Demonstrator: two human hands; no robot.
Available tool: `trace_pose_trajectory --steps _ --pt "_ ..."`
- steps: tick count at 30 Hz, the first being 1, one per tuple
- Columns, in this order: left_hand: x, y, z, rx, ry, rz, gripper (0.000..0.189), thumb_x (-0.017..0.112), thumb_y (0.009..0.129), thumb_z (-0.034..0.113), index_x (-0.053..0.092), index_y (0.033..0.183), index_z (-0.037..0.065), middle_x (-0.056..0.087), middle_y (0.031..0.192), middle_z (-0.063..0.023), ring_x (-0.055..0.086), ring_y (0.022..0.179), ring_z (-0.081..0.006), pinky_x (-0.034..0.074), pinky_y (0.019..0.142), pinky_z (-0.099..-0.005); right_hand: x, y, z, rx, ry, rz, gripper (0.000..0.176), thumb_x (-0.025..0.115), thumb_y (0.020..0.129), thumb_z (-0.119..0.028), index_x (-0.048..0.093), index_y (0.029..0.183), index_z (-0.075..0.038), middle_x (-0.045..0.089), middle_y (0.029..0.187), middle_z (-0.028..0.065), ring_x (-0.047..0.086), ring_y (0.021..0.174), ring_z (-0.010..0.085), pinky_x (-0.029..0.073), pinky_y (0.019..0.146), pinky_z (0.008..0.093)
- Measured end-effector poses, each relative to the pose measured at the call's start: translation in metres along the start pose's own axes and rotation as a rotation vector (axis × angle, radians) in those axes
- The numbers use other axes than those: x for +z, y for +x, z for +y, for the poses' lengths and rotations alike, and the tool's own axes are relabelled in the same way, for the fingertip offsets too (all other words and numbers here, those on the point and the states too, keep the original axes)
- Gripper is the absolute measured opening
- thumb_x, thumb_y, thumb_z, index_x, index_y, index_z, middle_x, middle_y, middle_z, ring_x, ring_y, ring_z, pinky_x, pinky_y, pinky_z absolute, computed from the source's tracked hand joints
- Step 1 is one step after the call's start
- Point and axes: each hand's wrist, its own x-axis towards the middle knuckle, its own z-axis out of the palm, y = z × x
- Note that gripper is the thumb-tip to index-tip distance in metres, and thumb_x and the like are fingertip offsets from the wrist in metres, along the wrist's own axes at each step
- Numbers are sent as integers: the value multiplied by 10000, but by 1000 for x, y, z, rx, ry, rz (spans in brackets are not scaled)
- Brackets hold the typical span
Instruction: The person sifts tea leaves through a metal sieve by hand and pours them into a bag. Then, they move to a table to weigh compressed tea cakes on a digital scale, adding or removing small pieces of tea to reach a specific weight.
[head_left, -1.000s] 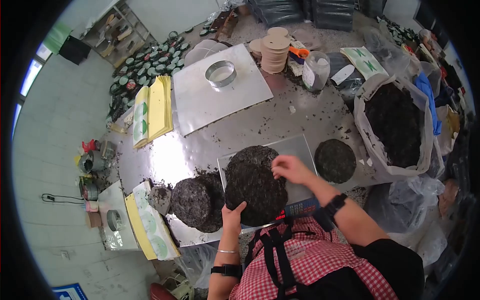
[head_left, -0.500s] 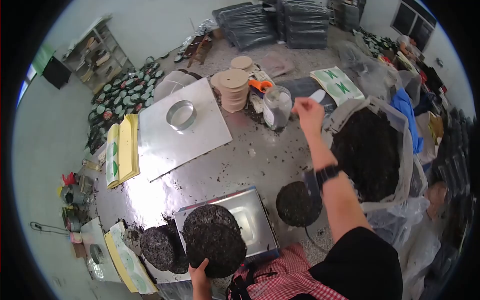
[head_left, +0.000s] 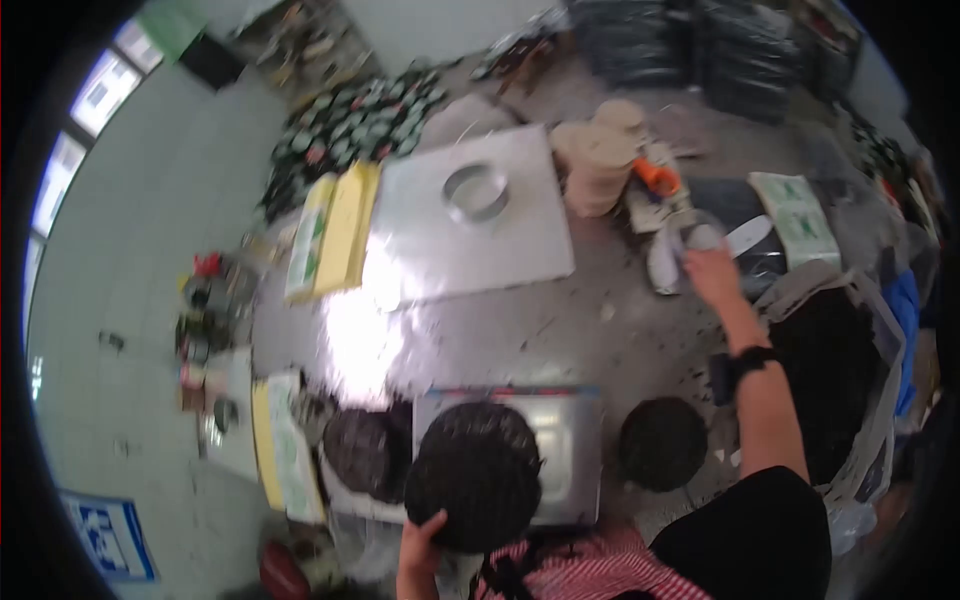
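a metal table (head_left: 500, 340) fills the middle of the view. by its right edge stands a pale plastic sack (head_left: 775, 295) with dark, loose material (head_left: 825, 370) inside. a square metal board (head_left: 420, 235) lies toward the far edge, left of the middle. a flat weighing scale (head_left: 572, 450) sits at the near edge.

over the scale's left half are two overlapping, dark, round pressed cakes: the front cake (head_left: 475, 502) and the back cake (head_left: 490, 425). the left hand (head_left: 423, 540) grips the front cake at its lower left edge, thumb on top; i cannot tell whether the cakes rest on the scale. a third dark disc (head_left: 663, 443) lies near the table's near right corner.

toward the far right corner are a stack of beige discs (head_left: 598, 175) and, nearer, a clear jar (head_left: 664, 262). the right hand (head_left: 712, 272) is at the jar's right side, blurred, fingers close together; i cannot tell what they hold. a metal ring (head_left: 484, 215) lies on the board.
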Motion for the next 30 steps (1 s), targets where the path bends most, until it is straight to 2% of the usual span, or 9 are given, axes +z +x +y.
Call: trace_pose_trajectory --steps 8,11,14,17,18,20,24,27,30 --pt "50 -33 71 395 180 -41 440 693 824 -60 627 1255 3 671 1219 -116 623 1150 -234 460 1033 -385 -53 -143 -26 -89 89 -106 199 618 909 -171 639 1075 -63 650 1031 149 566 1083 352 291 1126 563" --pt "75 -44 98 1381 835 113 255 695 781 -53 718 1034 -32 715 1103 -150 662 1078 -294 500 959 -403 -142 -165 -100 22 363 381 400 618 920 -164 580 1300 -46 572 1293 184 491 1212 399 316 1103 482" --pt "73 -30 83 1759 1096 272 335 686 722 -54 717 1053 -17 713 1099 -166 662 1077 -339 490 988 -450 -175 -213 -163 268 509 542 248 633 898 -90 653 1140 -38 639 1123 151 570 1084 360 429 988 425" --pt "22 49 -15 1086 1753 -427 769 796 687 194 527 1396 67 524 1434 -149 453 1370 -313 279 1173 -514 -176 -251 -222 215 536 410 179 658 853 -50 677 1031 -45 655 1030 128 593 1012 336 452 942 409" --pt "22 33 -12 1066 1580 -516 927 810 697 305 400 1491 61 423 1519 -177 358 1438 -326 156 1210 -531 -171 -261 -238 162 567 337 182 667 838 -48 679 1020 -50 655 1024 128 592 1009 331 454 938 410" --pt "13 16 2 1041 1470 -492 969 816 708 376 374 1501 36 405 1528 -195 323 1456 -352 117 1209 -551 -163 -273 -261 36 554 246 204 687 818 -65 688 1023 -60 653 1022 128 592 1014 331 461 939 417" --pt "-22 17 53 1326 1037 4 712 716 864 251 417 1449 -24 445 1485 -225 394 1408 -366 181 1191 -531 -150 -258 -322 85 663 139 293 709 815 -109 680 1104 -67 649 1078 135 582 1070 351 466 957 419" --pt "-30 39 68 1012 672 132 477 546 993 154 447 1416 -44 512 1418 -210 486 1320 -337 343 1115 -402 -146 -224 -369 -18 852 62 341 702 831 -121 656 1164 -64 633 1126 147 576 1089 356 467 959 423" --pt "-61 33 74 1001 643 191 476 574 978 141 466 1405 -37 513 1419 -200 476 1333 -321 331 1126 -399 -153 -213 -384 -137 798 81 361 692 853 -125 638 1205 -67 623 1124 145 602 1035 338 495 909 402"
